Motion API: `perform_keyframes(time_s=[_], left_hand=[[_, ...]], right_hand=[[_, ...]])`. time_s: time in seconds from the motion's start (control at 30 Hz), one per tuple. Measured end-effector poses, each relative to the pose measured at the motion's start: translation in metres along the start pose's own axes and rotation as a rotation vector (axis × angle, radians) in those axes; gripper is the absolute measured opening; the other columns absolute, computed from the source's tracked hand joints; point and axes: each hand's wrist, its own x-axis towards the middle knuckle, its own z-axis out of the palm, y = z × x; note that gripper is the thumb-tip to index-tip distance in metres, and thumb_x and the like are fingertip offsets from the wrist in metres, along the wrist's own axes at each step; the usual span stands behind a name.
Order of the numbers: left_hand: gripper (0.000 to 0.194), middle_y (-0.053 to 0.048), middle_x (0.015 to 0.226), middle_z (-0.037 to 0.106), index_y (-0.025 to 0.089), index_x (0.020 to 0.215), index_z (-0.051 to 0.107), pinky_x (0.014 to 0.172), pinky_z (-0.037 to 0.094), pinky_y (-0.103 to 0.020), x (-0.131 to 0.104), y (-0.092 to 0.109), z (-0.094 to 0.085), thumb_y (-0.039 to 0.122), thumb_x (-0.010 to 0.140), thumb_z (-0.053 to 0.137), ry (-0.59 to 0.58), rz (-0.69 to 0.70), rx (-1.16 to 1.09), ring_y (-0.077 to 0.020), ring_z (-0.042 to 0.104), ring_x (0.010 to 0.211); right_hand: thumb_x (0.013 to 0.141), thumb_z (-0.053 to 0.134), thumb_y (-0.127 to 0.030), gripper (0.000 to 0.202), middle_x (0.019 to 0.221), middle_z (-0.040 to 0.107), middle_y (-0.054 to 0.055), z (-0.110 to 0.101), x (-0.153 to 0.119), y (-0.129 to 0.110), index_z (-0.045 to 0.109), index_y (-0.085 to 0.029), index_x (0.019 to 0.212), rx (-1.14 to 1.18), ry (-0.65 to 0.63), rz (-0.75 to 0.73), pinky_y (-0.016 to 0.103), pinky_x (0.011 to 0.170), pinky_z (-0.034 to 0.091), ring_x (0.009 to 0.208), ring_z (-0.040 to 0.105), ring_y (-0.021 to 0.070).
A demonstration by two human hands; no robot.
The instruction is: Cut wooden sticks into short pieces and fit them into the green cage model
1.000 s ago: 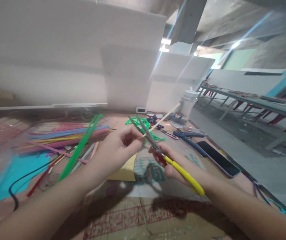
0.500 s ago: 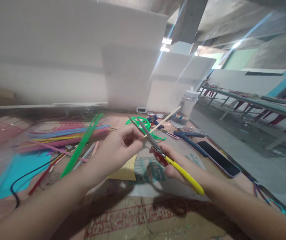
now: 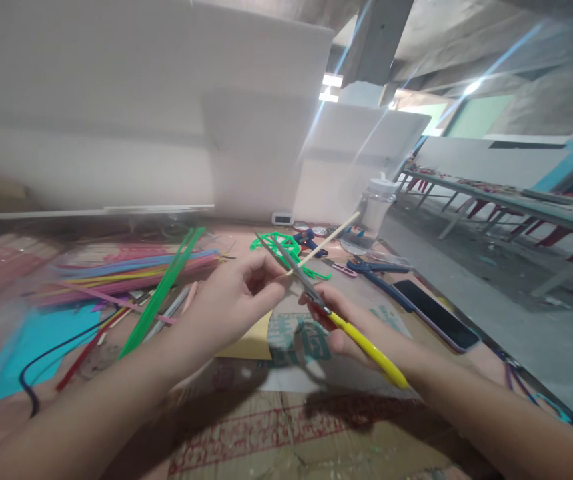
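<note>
Between its thumb and fingers, my left hand (image 3: 246,287) pinches one end of a thin pale wooden stick (image 3: 331,239), which slants up to the right. My right hand (image 3: 343,320) is closed on a pair of yellow-handled scissors (image 3: 366,347). The parted blades point up and left, crossing the stick close to my left fingertips. Just behind the blades lies a green openwork shape (image 3: 276,245). A yellow paper (image 3: 249,340) lies under my left hand, on a plastic sheet with green lettering.
Green strips (image 3: 161,293) and coloured pipe cleaners (image 3: 131,273) lie at left, near blue paper (image 3: 51,347). At right are a phone (image 3: 436,315), navy pliers-like tool (image 3: 381,283), pink cutter (image 3: 342,268) and clear bottle (image 3: 373,210). A small digital clock (image 3: 282,219) stands at the back.
Almost nothing differs. Both hands, the stick and the scissors keep the same position, and the whole view has shifted very slightly.
</note>
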Motion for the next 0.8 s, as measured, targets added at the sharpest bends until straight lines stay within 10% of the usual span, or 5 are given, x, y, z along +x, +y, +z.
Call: perform_keyframes(time_s=[0.67,0.8], left_hand=[[0.017,0.006,0.061,0.053,0.018,0.074,0.054,0.054,0.041,-0.021,0.009,0.000,-0.004,0.028,0.086,0.061,-0.081,-0.041,-0.110,-0.0080,0.051,0.056],[0.031,0.002,0.085,0.062,0.019,0.094,0.053,0.058,0.049,-0.022,0.018,-0.014,-0.009,0.027,0.074,0.077,-0.140,-0.096,-0.332,-0.0092,0.061,0.064]], right_hand=[[0.081,0.048,-0.083,0.066,0.076,0.046,-0.002,0.000,0.006,-0.003,0.055,-0.019,0.093,-0.227,0.078,-0.029,0.026,0.057,0.035,0.065,0.040,0.0130],[0.077,0.051,-0.085,0.069,0.077,0.046,-0.002,0.001,0.007,-0.004,0.056,-0.018,0.093,-0.147,0.041,-0.030,0.025,0.057,0.034,0.066,0.038,0.0124]])
